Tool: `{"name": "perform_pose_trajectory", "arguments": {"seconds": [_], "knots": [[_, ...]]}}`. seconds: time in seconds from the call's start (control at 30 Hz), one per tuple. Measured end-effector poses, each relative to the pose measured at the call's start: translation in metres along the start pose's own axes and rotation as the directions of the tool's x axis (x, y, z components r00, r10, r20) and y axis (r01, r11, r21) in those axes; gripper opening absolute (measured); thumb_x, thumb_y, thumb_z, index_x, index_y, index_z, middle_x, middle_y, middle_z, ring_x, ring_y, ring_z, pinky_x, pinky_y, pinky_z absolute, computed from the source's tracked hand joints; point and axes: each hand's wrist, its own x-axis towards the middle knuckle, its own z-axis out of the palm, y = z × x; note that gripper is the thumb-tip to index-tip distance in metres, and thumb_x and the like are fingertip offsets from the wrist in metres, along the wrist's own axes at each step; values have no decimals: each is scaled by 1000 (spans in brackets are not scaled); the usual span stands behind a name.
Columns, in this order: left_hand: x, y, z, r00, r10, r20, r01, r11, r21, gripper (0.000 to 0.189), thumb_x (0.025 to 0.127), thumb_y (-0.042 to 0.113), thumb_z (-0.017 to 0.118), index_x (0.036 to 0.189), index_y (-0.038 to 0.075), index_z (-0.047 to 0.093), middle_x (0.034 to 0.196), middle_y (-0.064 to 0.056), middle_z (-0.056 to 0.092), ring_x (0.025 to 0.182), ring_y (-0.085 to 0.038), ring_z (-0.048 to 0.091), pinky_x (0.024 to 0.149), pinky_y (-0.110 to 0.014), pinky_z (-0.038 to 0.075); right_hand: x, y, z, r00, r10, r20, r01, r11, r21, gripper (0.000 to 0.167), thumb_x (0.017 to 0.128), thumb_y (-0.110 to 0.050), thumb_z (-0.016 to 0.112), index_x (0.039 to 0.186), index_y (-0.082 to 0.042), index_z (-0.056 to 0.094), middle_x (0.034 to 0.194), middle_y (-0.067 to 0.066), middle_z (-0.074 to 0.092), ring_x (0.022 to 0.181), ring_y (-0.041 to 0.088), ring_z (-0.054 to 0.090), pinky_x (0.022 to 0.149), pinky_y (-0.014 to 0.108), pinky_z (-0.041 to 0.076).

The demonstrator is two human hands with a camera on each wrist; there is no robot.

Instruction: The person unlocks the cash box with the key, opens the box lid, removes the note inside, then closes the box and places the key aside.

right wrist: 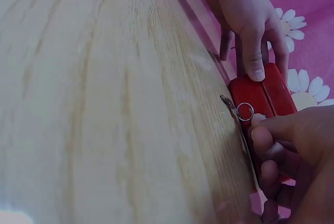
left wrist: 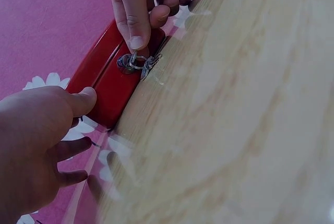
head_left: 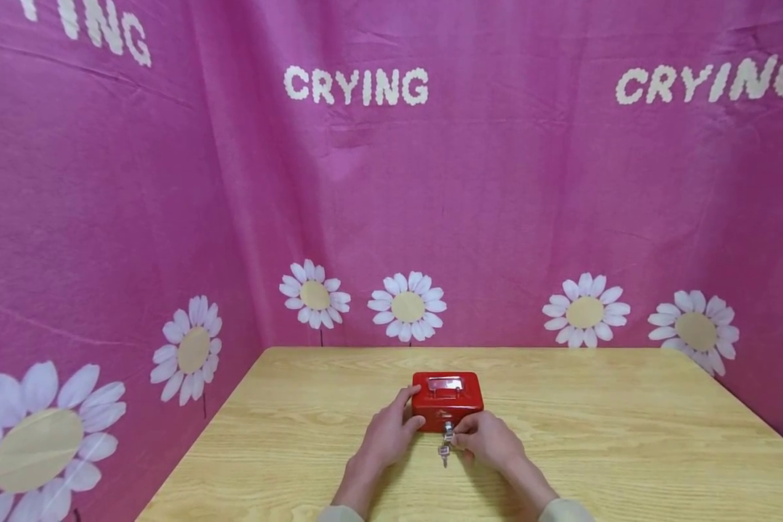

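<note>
A small red metal cash box (head_left: 431,415) with a carrying handle on its lid (head_left: 445,384) sits on the wooden table. My left hand (head_left: 388,433) grips its left side, with the thumb (left wrist: 83,101) against the front face. At the front lock (left wrist: 125,63), my right hand (head_left: 492,439) pinches a key, which the fingertips mostly hide. From it hangs a metal ring (right wrist: 245,112) with another key (head_left: 444,454) dangling below. The lid looks closed.
The light wooden table (head_left: 287,464) extends around the box on all sides. Behind and to the left hangs a pink cloth (head_left: 496,196) printed with white daisies and lettering.
</note>
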Motion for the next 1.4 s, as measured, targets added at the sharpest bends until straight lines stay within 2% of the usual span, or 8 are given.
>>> {"name": "perform_pose_trajectory", "arguments": {"seconds": [0.3,0.6,0.7,0.87,1.1,1.4], "knots": [[0,0,1,1000,10,3,-10,1000,10,53,98,23,63,147,26,45,139,-12,61,131,-36,54,108,-60,42,-2,7,3,1000,-27,-11,27,1000,-11,8,88,-16,73,92,-9,74,77,-3,68,60,10,59,56,26,45],[-1,1,2,1000,17,1,-17,1000,2,53,98,22,62,147,27,45,137,-12,62,130,-36,55,107,-60,42,-4,4,-2,995,-75,-72,75,997,-6,4,86,-13,73,89,-11,72,73,-1,67,57,11,56,52,25,42],[-1,1,2,1000,21,-7,-20,1000,11,52,98,21,62,147,27,45,138,-11,62,130,-36,55,108,-60,42,-4,2,-5,992,-86,-97,85,996,-14,3,86,-14,74,88,-13,73,72,-3,66,59,10,56,55,25,42],[-1,1,1,1000,18,-12,-18,1000,23,52,98,21,62,147,27,45,140,-11,61,131,-36,54,108,-59,41,-2,1,-11,987,-78,-141,76,997,-16,4,85,-15,75,88,-16,73,73,-5,63,68,10,52,60,25,42],[0,2,0,1000,-4,6,4,1000,3,52,98,21,61,147,28,44,143,-10,58,134,-35,51,110,-61,40,-1,2,-20,977,-70,-201,77,997,31,6,88,-14,73,94,-14,72,75,-4,61,71,11,51,58,23,41],[-1,1,-2,1000,8,10,-8,1000,-1,51,98,20,61,147,27,44,141,-11,59,133,-34,53,109,-59,42,2,6,-27,971,-18,-237,47,992,118,25,88,-14,73,111,-8,67,83,2,59,70,16,50,55,21,41]]}}
